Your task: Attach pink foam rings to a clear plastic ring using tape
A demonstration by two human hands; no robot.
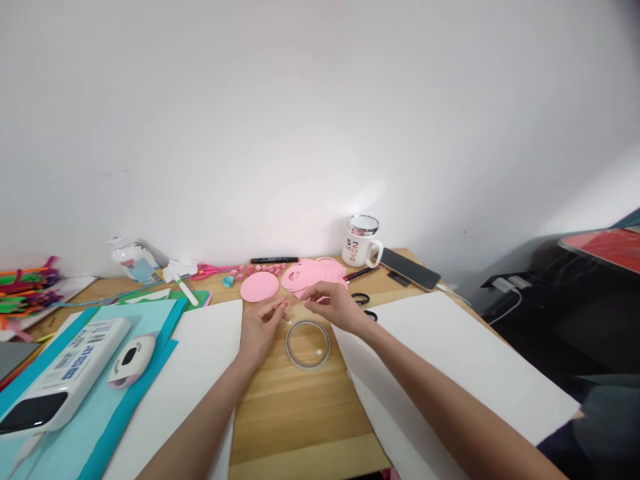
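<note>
My left hand (263,327) is closed in a pinch over the wooden table. Thumb and forefinger meet by a tiny pink spot, and what they hold is too small to make out. Opposite it, my right hand (330,305) is also pinched, its fingertips a short gap from the left ones; its contents cannot be told. Just below both hands lies a thin roll of tape (306,367), with a small white square inside its ring. A pink paper circle (260,287) lies beyond my left hand. Several overlapping pink paper cutouts (313,272) lie behind my right hand.
Black-handled scissors (360,299) lie partly under my right wrist. A white mug (361,243), a phone (410,269) and a black marker (274,260) sit along the back. White sheets (450,360) flank the hands. A white device (65,373) rests on blue paper at left.
</note>
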